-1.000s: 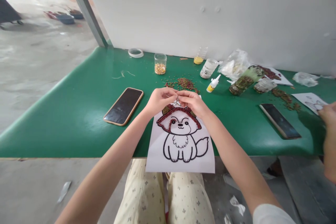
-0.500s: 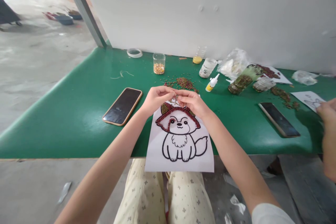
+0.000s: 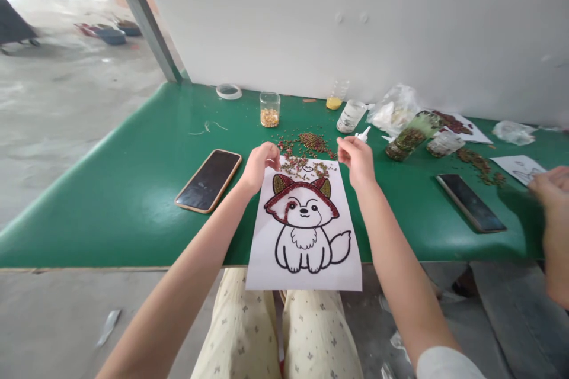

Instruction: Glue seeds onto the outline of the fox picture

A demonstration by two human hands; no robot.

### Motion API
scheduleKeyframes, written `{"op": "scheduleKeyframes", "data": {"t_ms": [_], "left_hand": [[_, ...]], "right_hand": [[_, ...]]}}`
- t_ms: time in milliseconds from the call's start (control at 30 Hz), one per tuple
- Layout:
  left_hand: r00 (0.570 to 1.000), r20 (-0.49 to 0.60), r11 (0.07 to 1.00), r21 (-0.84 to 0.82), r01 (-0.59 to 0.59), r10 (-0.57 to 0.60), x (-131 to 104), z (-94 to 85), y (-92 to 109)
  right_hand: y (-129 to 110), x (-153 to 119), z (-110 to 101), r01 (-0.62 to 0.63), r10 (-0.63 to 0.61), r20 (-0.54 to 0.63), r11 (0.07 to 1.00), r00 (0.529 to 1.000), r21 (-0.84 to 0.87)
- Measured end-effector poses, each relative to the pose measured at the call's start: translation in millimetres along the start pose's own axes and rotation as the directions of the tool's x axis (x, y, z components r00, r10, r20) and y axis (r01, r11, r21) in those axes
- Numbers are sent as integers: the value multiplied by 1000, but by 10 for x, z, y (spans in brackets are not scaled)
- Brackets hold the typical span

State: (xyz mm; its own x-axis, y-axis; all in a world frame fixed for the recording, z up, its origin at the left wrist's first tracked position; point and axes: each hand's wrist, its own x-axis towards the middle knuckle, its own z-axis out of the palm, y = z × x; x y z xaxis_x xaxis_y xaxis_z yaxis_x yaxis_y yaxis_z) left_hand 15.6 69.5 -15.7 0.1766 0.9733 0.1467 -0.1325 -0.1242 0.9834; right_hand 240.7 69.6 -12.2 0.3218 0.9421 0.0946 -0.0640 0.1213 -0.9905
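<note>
My left hand is at the top left corner of a white sheet, its fingers curled in. My right hand is raised off the sheet's top right corner, fingers bent together. What either hand pinches, if anything, is too small to make out. The sheet bears an outlined fox-like animal. Red beans line its head edge, and green ones fill its ears. Loose beans lie across the sheet's top, below a bean pile. Behind my right hand a white glue bottle is partly hidden.
Phones lie at left and right. A jar of corn kernels, a tilted clear jar, a green bean-filled bottle and a plastic bag stand behind. Another person's hand touches a drawing at right.
My hands, fingertips together above the sheet before, have moved apart, the left slightly left and the right to the right. The ears and loose beans are uncovered; the glue bottle is now mostly hidden.
</note>
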Motion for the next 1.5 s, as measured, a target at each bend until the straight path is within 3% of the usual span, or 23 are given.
{"op": "scheduleKeyframes", "data": {"t_ms": [100, 267, 433, 667, 933, 1000, 1067, 1133, 1200, 1367, 1500], "left_hand": [[986, -140, 984, 161, -70, 93, 27, -40, -76], [951, -257, 906, 420, -49, 171, 54, -100, -129], [950, -227, 795, 606, -34, 214, 87, -133, -145], [954, -190, 744, 667, -47, 231, 75, -143, -184], [959, -138, 690, 720, -74, 247, 104, -206, -270], [961, -154, 695, 717, -51, 230, 102, -206, -270], [960, -177, 700, 714, -28, 218, 91, -195, -258], [960, -186, 700, 714, -16, 211, 78, -179, -239], [963, -179, 700, 715, -11, 199, 67, -163, -221], [966, -182, 707, 707, -2, 184, 68, -156, -203], [968, -180, 718, 696, -1, 175, 71, -163, -212]], "right_hand": [[54, 121, -159, 37, -54, -131, 991, 990, -128], [261, 213, -243, -5, -17, -78, 961, 997, -276], [388, 259, -265, 10, -32, -57, 936, 998, -353], [402, 273, -339, 36, -101, -147, 919, 984, -392], [487, 309, -326, 96, -129, -44, 885, 991, -456], [468, 324, -325, 199, -217, 40, 786, 975, -585], [425, 355, -306, 331, -277, 200, 592, 940, -735], [370, 406, -259, 422, -252, 344, 405, 904, -811], [318, 475, -190, 469, -197, 427, 289, 883, -835], [253, 680, -27, 471, -84, 464, 146, 882, -870], [228, 805, 29, 490, -27, 489, 89, 872, -867]]}}
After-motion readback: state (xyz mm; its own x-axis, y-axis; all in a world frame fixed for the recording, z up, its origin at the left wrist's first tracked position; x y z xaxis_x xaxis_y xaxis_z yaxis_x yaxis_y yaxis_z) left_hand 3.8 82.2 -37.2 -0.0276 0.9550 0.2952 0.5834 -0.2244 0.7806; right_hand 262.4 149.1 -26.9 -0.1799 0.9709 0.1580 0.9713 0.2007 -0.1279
